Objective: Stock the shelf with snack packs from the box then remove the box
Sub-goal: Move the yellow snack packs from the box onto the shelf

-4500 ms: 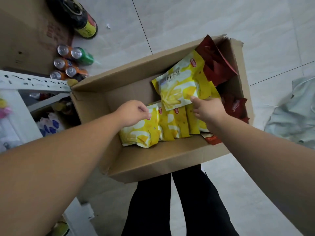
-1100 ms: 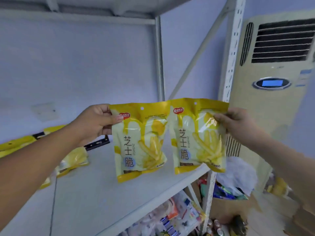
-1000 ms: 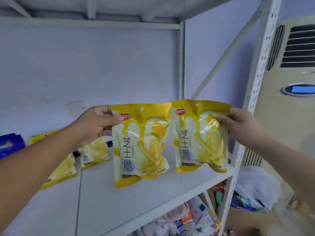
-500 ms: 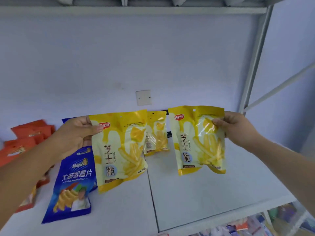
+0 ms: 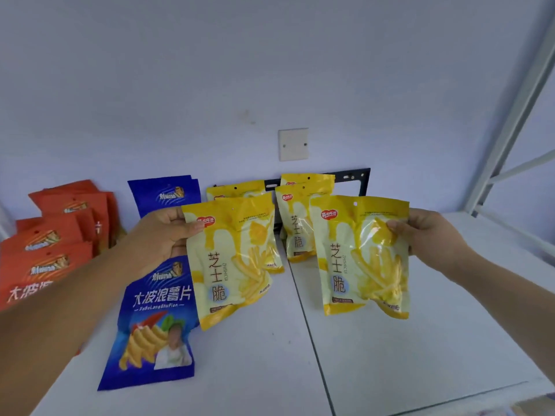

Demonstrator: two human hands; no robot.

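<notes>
My left hand (image 5: 160, 235) pinches the top left corner of a yellow snack pack (image 5: 231, 259), which hangs upright over the white shelf (image 5: 375, 355). My right hand (image 5: 426, 235) grips the upper right edge of a second yellow snack pack (image 5: 363, 256), also held upright above the shelf. Behind them, several more yellow packs (image 5: 295, 223) stand against the back wall. The box is out of view.
Blue chip packs (image 5: 156, 322) lie on the shelf under my left arm, and another stands behind (image 5: 165, 193). Orange packs (image 5: 51, 235) fill the far left. A white wall plate (image 5: 293, 144) and a black bracket (image 5: 357, 178) sit at the back. A shelf post (image 5: 510, 115) rises at right.
The view has swung left and closer to the shelf. Both hands carried the two yellow packs inward over the shelf, toward the yellow packs at the back wall.
</notes>
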